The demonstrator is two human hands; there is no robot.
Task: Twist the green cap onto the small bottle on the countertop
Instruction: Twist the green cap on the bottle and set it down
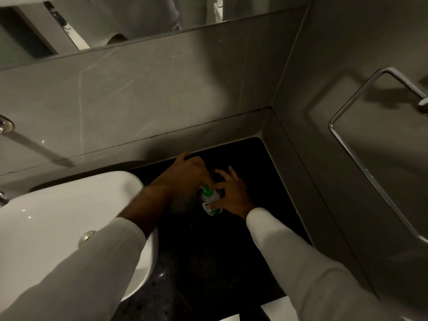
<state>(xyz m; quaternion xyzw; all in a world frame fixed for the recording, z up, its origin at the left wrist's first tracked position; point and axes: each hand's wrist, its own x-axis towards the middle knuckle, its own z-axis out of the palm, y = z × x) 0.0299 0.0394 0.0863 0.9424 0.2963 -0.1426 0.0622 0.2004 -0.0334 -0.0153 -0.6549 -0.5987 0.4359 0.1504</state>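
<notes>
A small bottle (212, 206) with a white and green label stands on the dark countertop (208, 262) near the back wall. Its green cap (206, 190) sits on top of the neck. My left hand (185, 172) comes in from the left, and its fingers close over the cap from above. From the right, my right hand (231, 193) holds the bottle body between thumb and forefinger, with the other fingers spread out. Most of the bottle is hidden by the two hands.
A white washbasin (58, 228) fills the left side, close to my left forearm. Grey tiled walls meet in a corner right behind the bottle. A chrome towel ring (361, 154) hangs on the right wall. A mirror (115, 19) runs along the top.
</notes>
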